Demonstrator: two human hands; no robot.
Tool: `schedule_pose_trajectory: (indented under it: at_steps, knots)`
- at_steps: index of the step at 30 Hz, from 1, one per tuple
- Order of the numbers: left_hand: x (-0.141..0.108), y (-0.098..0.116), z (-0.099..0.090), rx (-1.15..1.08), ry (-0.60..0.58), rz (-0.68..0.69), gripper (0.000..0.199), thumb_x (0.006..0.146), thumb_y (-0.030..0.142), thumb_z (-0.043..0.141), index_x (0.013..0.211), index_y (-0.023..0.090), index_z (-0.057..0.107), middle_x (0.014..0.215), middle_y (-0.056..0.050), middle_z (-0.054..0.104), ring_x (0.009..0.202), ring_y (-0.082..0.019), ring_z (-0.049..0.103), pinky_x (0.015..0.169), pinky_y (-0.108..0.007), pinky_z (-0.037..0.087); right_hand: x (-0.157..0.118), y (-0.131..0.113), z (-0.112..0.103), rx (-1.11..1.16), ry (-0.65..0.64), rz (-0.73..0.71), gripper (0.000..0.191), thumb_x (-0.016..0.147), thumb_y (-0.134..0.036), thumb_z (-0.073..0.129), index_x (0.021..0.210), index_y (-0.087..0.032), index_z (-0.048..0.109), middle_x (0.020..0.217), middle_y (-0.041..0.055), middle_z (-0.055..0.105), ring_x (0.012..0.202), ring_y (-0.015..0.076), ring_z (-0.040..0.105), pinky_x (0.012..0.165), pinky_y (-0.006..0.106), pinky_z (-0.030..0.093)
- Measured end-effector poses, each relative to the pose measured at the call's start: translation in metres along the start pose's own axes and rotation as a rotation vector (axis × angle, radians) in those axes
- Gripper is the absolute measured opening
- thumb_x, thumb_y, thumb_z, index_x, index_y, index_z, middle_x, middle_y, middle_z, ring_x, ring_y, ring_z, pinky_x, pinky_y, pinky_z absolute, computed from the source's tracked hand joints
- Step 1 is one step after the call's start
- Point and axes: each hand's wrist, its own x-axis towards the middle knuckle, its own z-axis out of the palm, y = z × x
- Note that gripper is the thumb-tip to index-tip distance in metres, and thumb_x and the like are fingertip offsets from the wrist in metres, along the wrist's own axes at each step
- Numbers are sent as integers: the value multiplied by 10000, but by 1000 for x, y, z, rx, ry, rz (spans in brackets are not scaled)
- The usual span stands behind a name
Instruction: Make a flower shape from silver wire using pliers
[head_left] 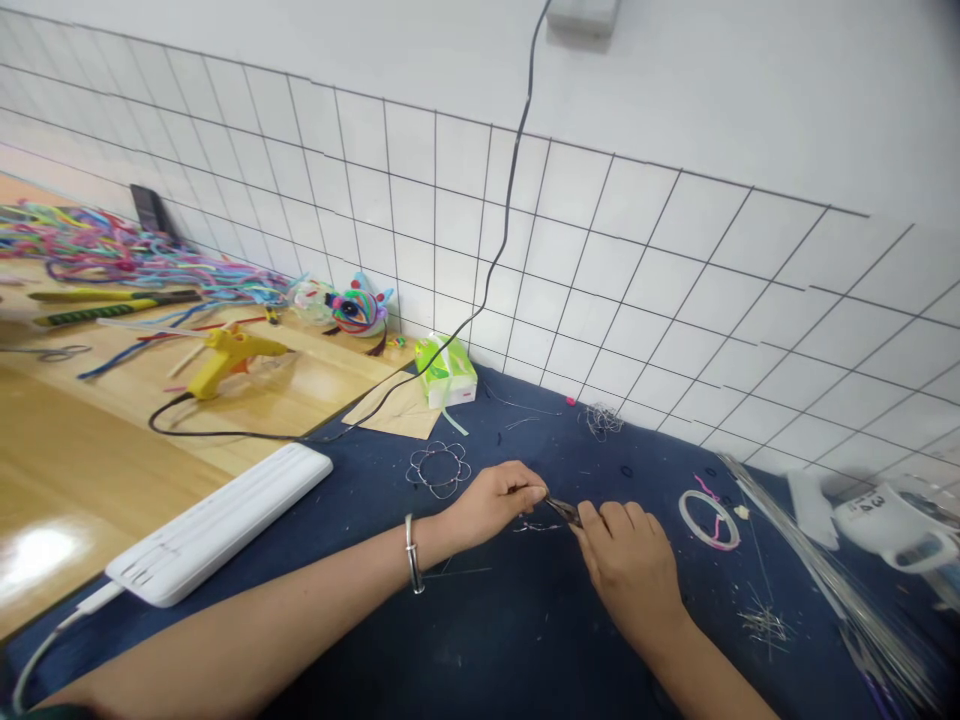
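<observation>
My right hand is closed around a pair of pliers, whose dark jaws point left toward my other hand. My left hand, with a silver bangle at the wrist, pinches a thin wire at the jaws; most of that wire is hidden by the fingers. Just below the jaws lies a short twisted piece of wire on the dark blue cloth. Left of my hands a flower-shaped wire frame, a ring with several looped petals, rests flat.
A white power strip lies at the left, near a yellow glue gun whose black cord crosses the view. A tissue pack stands by the gridded wall. At right are a white ring, wire scraps and long wires.
</observation>
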Motion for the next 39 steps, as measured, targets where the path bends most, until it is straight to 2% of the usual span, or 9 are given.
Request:
schedule_pose_trajectory:
  at_steps: [7,12,20,30,39]
  knots:
    - [0,0,-1,-208,-24,-41,277,854,361,439,866,145,612,753,-35,624,741,-140,569,739,-280,428,0,0,-1,0,5,2,219,877,-292,433,1024,-203,569,726,49,499,709,183,413,632,332,257]
    - [1,-1,1,-303,31,-25,147,832,274,486,832,146,559,774,-27,613,720,-128,572,717,-271,429,0,0,1,18,-7,3,226,879,-296,426,1028,-202,567,734,50,500,715,183,415,632,329,256]
    - [2,1,0,-255,67,-57,109,804,251,519,788,151,560,704,-18,621,701,-137,572,681,-264,418,1,0,0,52,-30,25,235,882,-313,407,1024,-210,564,768,51,507,731,189,416,651,332,261]
    - [1,0,4,-273,91,-42,89,794,209,516,773,143,571,716,-16,615,696,-129,568,675,-249,424,3,-2,0,73,-28,60,221,874,-309,423,980,-199,582,762,60,502,735,191,420,655,327,258]
    - [2,-4,3,48,153,63,108,791,201,509,786,171,613,773,-4,608,741,-133,548,717,-256,424,4,-4,-4,30,-12,55,227,874,-296,421,994,-190,583,752,67,500,740,199,426,656,332,266]
